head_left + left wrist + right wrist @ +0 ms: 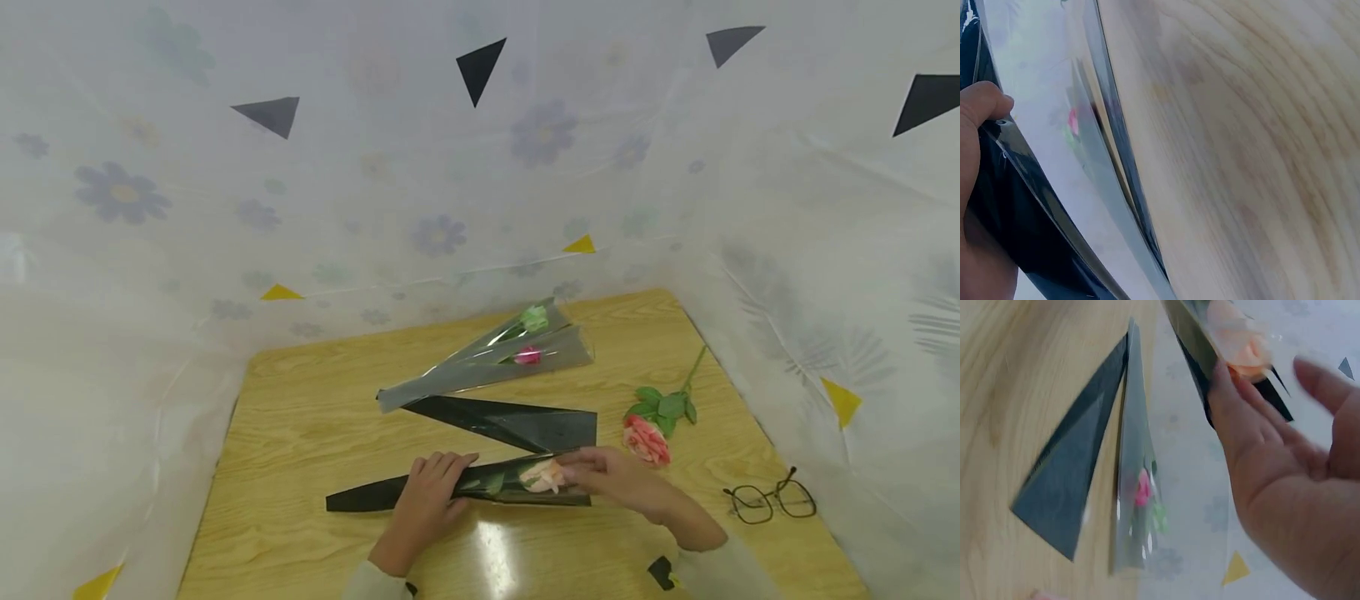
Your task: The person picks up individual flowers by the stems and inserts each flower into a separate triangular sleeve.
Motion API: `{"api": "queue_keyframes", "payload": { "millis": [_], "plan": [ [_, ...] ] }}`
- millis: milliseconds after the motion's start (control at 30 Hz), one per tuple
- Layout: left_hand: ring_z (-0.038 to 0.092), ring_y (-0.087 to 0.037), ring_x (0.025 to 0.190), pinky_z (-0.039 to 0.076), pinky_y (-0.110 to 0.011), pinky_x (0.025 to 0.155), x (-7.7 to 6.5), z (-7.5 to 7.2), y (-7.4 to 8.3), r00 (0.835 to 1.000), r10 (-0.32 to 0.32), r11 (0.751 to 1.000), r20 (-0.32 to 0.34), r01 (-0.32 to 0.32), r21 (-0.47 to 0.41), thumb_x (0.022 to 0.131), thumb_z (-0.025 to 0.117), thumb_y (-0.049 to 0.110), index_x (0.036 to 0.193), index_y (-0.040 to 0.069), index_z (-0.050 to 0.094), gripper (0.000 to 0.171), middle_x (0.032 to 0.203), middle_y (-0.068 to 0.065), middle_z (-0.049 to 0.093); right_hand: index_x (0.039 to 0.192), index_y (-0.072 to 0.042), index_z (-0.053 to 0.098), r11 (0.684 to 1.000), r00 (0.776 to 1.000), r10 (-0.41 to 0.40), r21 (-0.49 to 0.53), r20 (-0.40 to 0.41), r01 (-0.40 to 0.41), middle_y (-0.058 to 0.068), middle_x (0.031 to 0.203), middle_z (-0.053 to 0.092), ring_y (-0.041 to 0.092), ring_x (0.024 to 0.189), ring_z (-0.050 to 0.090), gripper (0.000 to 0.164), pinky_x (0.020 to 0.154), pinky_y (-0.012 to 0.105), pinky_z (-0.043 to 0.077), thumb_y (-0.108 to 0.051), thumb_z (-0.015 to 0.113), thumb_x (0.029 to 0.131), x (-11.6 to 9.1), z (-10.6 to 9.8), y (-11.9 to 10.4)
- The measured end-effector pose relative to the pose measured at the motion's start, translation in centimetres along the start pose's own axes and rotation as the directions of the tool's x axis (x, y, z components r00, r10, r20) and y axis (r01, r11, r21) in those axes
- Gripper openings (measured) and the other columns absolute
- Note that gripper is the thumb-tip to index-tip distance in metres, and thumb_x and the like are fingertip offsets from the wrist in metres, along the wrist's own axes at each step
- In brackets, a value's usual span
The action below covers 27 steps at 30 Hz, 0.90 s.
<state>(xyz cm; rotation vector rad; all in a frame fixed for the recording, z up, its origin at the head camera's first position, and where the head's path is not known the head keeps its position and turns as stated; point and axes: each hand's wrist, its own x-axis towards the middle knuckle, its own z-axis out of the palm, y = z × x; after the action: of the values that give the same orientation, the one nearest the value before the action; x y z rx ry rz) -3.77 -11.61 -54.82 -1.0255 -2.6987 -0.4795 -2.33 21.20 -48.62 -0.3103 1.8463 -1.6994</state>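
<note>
Supporting desk (285,433): its smooth, shiny top may give film little grip, so a push from the right could slide the work sideways.
Dark sleeve (472,479), clear-fronted: at the near side of the desk, between the hands; its thin mouth might crease or split if the bloom were forced.
Left hand (431,492): grasping the sleeve around its middle, thumb at the near edge; squeezing too hard could pinch the passage shut, or kink the stem (mostly hidden there).
Right hand (618,479): gripping nothing firmly, it seems; fingers reach out against the bloom, thumb standing apart, and a careless drag could pull the flower back out.
Peach bloom (546,476): near the sleeve's wider right end, partly under film; rubbing there could bend petals.
Desk count: one.
Sleeve count: four; the held one, a second dark sleeve (510,423) just beyond it, and two overlapping grey sleeves (480,371) farther back.
Hand count: two.
Glasses (771,503) count: one pair, on the right.
Bloom count: four; peach, a loose pink rose (647,439), a magenta bloom (528,355) and a green bloom (535,317), the last two in grey film.
</note>
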Motion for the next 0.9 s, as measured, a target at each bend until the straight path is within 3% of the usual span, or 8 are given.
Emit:
{"api": "queue_keyframes", "payload": {
  "millis": [133, 233, 333, 400, 467, 567, 700, 900],
  "plan": [
    [0.049, -0.013, 0.094, 0.033, -0.033, 0.074, -0.3, 0.0, -0.3, 0.999, -0.026, 1.000, 0.045, 0.026, -0.006, 0.078, 0.070, 0.025, 0.135, 0.018, 0.045, 0.063, 0.114, 0.007, 0.055, 0.116, 0.010, 0.054, 0.993, 0.970, -0.105, -0.068, -0.218, 0.092, 0.023, 0.114, 0.059, 0.032, 0.103, 0.059, 0.035, 0.082, 0.034, 0.049, -0.018, 0.049, 0.096, 0.1, -0.5, -0.1],
    [0.050, -0.014, 0.094, 0.035, -0.035, 0.075, -0.4, 0.1, -0.4, 0.996, -0.051, 0.999, 0.080, 0.052, -0.015, 0.080, 0.069, 0.025, 0.135, 0.017, 0.045, 0.061, 0.115, 0.006, 0.056, 0.108, -0.002, 0.062, 0.909, 0.866, -0.313, -0.386, -0.390, 0.154, 0.008, 0.105, 0.064, 0.022, 0.096, 0.062, 0.023, 0.078, 0.031, 0.050, -0.018, 0.056, 0.093, 0.4, 0.0, 0.1],
    [0.051, -0.014, 0.096, 0.037, -0.037, 0.076, -0.3, 0.5, -0.4, 0.991, -0.067, 0.998, 0.119, 0.069, -0.013, 0.080, 0.071, 0.028, 0.135, 0.017, 0.045, 0.062, 0.116, 0.005, 0.057, 0.111, -0.012, 0.064, 0.612, 0.747, -0.580, -0.779, -0.325, 0.136, -0.002, 0.109, 0.062, 0.017, 0.101, 0.058, 0.028, 0.084, 0.036, 0.046, -0.023, 0.067, 0.085, 0.9, 1.3, 0.3],
    [0.052, -0.014, 0.098, 0.038, -0.037, 0.077, -0.1, 0.8, -0.2, 0.989, -0.061, 0.998, 0.138, 0.061, 0.001, 0.079, 0.072, 0.030, 0.135, 0.018, 0.045, 0.063, 0.116, 0.005, 0.058, 0.121, -0.011, 0.059, 0.361, 0.722, -0.674, -0.923, -0.158, 0.136, 0.000, 0.119, 0.058, 0.020, 0.111, 0.052, 0.047, 0.090, 0.043, 0.040, -0.032, 0.071, 0.080, 1.4, 2.4, 0.3],
    [0.052, -0.014, 0.098, 0.039, -0.037, 0.078, 0.2, 1.0, 0.2, 0.987, -0.040, 0.999, 0.152, 0.039, 0.011, 0.079, 0.073, 0.031, 0.134, 0.018, 0.045, 0.064, 0.115, 0.005, 0.058, 0.130, -0.009, 0.053, 0.194, 0.753, -0.657, -0.966, 0.002, 0.172, 0.006, 0.128, 0.052, 0.026, 0.119, 0.047, 0.066, 0.093, 0.048, 0.035, -0.043, 0.072, 0.076, 2.0, 3.6, 0.5],
    [0.052, -0.013, 0.098, 0.039, -0.034, 0.078, 0.9, 1.2, 1.1, 0.984, 0.007, 1.000, 0.180, -0.010, 0.016, 0.079, 0.071, 0.034, 0.134, 0.019, 0.045, 0.063, 0.115, 0.006, 0.058, 0.137, -0.010, 0.044, 0.087, 0.848, -0.519, -0.980, 0.108, 0.178, 0.008, 0.134, 0.048, 0.027, 0.123, 0.043, 0.083, 0.096, 0.051, 0.032, -0.053, 0.071, 0.072, 2.8, 5.3, 1.1],
    [0.052, -0.010, 0.096, 0.039, -0.032, 0.078, 1.4, 1.4, 2.2, 0.971, 0.060, 0.998, 0.230, -0.059, -0.012, 0.080, 0.069, 0.038, 0.132, 0.019, 0.047, 0.060, 0.114, 0.007, 0.058, 0.136, -0.011, 0.044, 0.028, 0.930, -0.348, -0.990, 0.119, 0.137, 0.004, 0.125, 0.053, 0.023, 0.113, 0.051, 0.082, 0.093, 0.048, 0.038, -0.051, 0.073, 0.070, 3.5, 6.8, 2.1],
    [0.051, -0.009, 0.099, 0.039, -0.032, 0.082, 1.3, 1.9, 2.7, 0.954, 0.061, 0.998, 0.292, -0.052, -0.039, 0.081, 0.068, 0.039, 0.130, 0.020, 0.049, 0.056, 0.116, 0.008, 0.057, 0.123, -0.011, 0.052, 0.012, 0.952, -0.291, -0.995, 0.094, 0.102, 0.001, 0.110, 0.058, 0.019, 0.099, 0.056, 0.069, 0.082, 0.041, 0.043, -0.049, 0.075, 0.070, 4.3, 7.6, 2.8]
  ]
}}
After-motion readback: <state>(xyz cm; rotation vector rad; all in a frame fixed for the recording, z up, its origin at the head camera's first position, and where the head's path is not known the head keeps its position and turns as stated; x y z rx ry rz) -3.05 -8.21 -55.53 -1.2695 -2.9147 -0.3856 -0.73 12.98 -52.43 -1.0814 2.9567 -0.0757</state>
